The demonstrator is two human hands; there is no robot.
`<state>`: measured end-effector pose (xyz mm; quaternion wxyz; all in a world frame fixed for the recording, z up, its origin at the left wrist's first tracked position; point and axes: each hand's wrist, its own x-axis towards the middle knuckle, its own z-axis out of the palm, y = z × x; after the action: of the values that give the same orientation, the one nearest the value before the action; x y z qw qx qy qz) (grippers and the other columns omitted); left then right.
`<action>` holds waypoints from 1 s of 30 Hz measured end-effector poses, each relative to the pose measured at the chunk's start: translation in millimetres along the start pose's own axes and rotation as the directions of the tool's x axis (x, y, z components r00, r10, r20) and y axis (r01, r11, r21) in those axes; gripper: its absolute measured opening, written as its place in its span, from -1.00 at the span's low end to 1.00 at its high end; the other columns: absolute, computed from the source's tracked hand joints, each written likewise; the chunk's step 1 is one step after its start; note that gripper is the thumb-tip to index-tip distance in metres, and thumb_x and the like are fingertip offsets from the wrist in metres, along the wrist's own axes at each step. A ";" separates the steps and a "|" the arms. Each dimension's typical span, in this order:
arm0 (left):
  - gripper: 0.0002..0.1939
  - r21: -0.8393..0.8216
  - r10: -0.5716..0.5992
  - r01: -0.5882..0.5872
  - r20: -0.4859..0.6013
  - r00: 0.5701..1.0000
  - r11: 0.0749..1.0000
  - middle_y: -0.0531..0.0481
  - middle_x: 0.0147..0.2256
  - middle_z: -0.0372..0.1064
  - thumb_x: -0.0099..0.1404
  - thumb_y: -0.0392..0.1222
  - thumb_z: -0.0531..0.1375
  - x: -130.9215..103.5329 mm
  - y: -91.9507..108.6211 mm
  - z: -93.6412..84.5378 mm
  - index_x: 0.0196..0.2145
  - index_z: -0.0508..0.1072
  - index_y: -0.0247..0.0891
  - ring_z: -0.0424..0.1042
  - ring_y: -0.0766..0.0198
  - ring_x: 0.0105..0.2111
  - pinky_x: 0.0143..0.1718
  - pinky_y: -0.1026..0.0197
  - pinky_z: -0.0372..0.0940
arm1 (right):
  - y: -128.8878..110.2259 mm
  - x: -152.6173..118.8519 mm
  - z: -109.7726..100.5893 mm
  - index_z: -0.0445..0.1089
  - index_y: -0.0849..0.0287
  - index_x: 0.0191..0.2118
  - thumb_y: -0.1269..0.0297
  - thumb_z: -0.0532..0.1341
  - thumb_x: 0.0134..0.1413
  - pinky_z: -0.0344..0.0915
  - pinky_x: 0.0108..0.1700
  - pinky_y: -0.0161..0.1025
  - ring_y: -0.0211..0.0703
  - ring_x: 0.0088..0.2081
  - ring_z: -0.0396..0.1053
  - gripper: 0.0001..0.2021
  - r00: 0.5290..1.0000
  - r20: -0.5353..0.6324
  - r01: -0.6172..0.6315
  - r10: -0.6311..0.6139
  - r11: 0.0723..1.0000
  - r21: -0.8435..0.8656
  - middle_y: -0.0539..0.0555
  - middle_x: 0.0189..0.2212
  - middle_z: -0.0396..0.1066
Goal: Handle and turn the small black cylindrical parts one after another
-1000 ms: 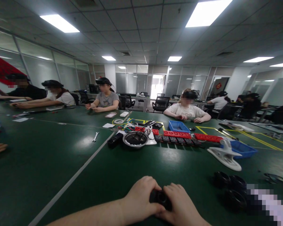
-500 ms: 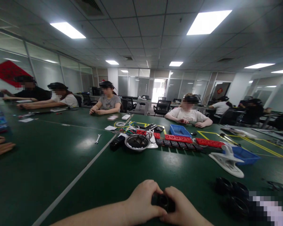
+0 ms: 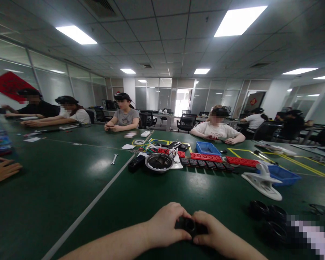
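On a green table (image 3: 78,195), two bare hands hold one black part with a round opening (image 3: 190,224). The left hand (image 3: 165,226) is partly closed, thumb and fingers clamped on it; the right hand (image 3: 213,228) grips its other side, likewise curled. The part lies between them. Rightward sit three black rings (image 3: 275,233); beyond are two blue trays (image 3: 208,148) and one wrench (image 3: 114,159).
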<state>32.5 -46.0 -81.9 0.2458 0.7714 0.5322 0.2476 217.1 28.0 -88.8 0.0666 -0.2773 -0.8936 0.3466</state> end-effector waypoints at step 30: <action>-0.71 0.099 -0.180 0.194 -0.135 0.974 0.976 0.04 -0.33 0.29 -0.04 -0.12 0.32 -1.0 10.3 14.6 -0.35 0.37 -0.25 0.26 0.19 -0.28 -0.27 0.23 0.14 | -6.0 1.4 29.4 0.25 0.21 -0.46 0.08 0.30 -0.24 0.05 -0.33 -0.24 -0.16 -0.40 0.18 -0.68 0.962 -0.272 -0.128 0.023 0.919 -0.372 -0.01 -0.47 0.28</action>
<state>48.7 -51.9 -86.4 0.1906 0.7134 0.6298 0.2410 204.1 8.0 -107.0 0.1146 -0.3628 -0.9161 0.1263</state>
